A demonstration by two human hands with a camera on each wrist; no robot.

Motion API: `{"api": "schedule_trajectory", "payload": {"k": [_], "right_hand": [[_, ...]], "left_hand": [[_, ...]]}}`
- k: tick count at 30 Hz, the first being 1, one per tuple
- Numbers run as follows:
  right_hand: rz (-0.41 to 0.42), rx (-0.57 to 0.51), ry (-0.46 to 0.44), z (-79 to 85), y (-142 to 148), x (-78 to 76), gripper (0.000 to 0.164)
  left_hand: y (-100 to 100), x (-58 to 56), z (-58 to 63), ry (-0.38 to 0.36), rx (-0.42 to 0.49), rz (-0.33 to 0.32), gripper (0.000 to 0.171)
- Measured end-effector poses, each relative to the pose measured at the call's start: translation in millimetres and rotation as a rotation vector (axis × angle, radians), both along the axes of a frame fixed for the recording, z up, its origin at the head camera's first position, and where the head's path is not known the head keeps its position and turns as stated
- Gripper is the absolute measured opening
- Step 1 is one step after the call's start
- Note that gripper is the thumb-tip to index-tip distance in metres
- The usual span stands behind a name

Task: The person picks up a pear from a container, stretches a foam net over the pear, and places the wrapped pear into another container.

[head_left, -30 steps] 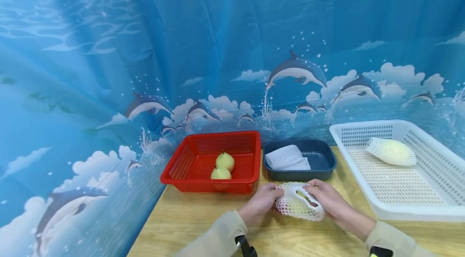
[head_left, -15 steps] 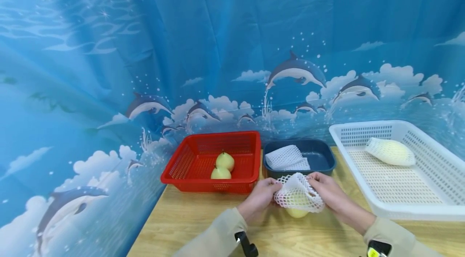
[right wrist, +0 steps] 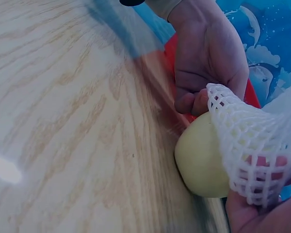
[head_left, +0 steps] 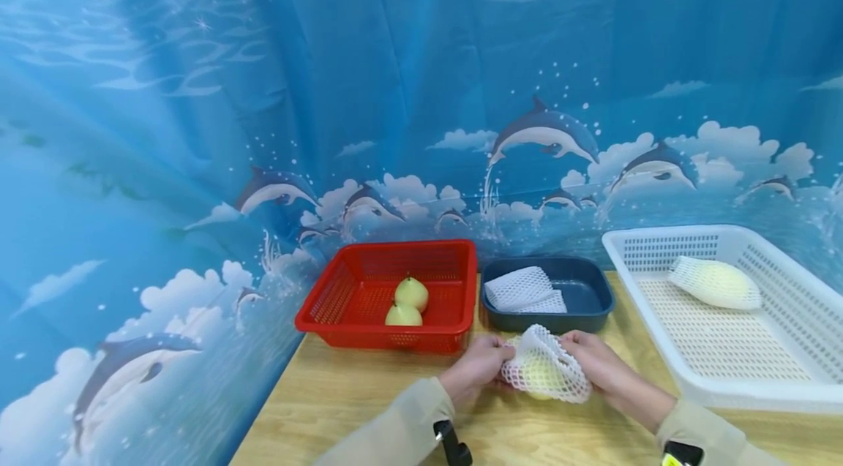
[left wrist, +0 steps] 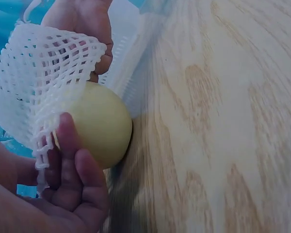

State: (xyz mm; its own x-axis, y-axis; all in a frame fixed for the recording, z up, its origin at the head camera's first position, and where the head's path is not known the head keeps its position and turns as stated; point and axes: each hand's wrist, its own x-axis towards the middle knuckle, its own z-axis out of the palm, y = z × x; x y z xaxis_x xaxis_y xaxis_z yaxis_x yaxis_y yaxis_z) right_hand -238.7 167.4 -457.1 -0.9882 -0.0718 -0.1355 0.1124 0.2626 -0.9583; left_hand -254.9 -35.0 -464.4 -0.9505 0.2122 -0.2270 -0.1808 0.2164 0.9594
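A white foam fruit net (head_left: 548,340) is draped over the upper part of a pale yellow-green pear (left wrist: 104,126), which stands on the wooden table. My left hand (head_left: 479,363) pinches one side of the net's edge, its lower fingers beside the pear in the left wrist view. On the opposite side, my right hand (head_left: 596,362) pinches the net between thumb and fingers. The net is stretched between both hands, and the pear's lower part shows bare below it in the wrist views. The pear's top is hidden under the mesh.
Behind the left hand stands a red basket (head_left: 385,338) with two pears (head_left: 411,294). A dark blue tray (head_left: 586,298) holds folded foam nets (head_left: 520,289). To the right, a white basket (head_left: 665,352) contains a net-wrapped pear (head_left: 718,284). A dolphin-print curtain hangs behind.
The net was lying flatter, then both hands lifted it so the pear's bottom showed beneath. Now it sits lower around the pear. Both hands keep their hold. The head view has shifted slightly.
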Motion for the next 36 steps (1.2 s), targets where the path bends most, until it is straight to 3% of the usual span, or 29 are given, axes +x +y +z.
{"api": "schedule_trajectory", "payload": {"k": [7,9,16,19,22,25,27,29,33,36], "right_hand": [[0.01,0.008,-0.02,-7.9,1.2,2.5,0.025],[0.015,0.01,-0.027,-9.7,2.6,3.2,0.025],[0.007,0.093,0.013,-17.1,4.6,1.2,0.024],[0.008,0.181,0.063,-19.2,4.1,-1.7,0.023],[0.001,0.299,0.142,-20.2,3.8,-3.8,0.021],[-0.008,0.368,0.203,-21.2,3.9,-3.4,0.02],[-0.019,0.382,0.212,-21.8,3.3,-2.3,0.019],[-0.026,0.376,0.217,-21.8,2.4,-0.8,0.018],[-0.05,0.351,0.223,-20.7,0.2,0.9,0.018],[-0.065,0.319,0.21,-21.0,-0.7,1.8,0.018]], "left_hand": [[0.8,0.5,0.7,0.104,-0.182,-0.019,0.013],[-0.4,-0.2,2.3,0.153,-0.275,-0.045,0.014],[-6.0,-2.8,7.2,0.4,-0.767,-0.2,0.027],[-6.4,-2.4,7.1,0.441,-0.89,-0.241,0.029],[-5.0,-1.7,6.0,0.508,-0.973,-0.231,0.022],[-2.9,-0.1,4.4,0.592,-0.968,-0.201,0.007],[-2.6,2.0,4.6,0.627,-0.901,-0.188,0.014],[-3.9,4.9,6.7,0.624,-0.786,-0.207,0.025],[-9.8,10.1,14.0,0.542,-0.591,-0.292,0.045],[-13.9,11.8,16.3,0.519,-0.578,-0.375,0.057]]}}
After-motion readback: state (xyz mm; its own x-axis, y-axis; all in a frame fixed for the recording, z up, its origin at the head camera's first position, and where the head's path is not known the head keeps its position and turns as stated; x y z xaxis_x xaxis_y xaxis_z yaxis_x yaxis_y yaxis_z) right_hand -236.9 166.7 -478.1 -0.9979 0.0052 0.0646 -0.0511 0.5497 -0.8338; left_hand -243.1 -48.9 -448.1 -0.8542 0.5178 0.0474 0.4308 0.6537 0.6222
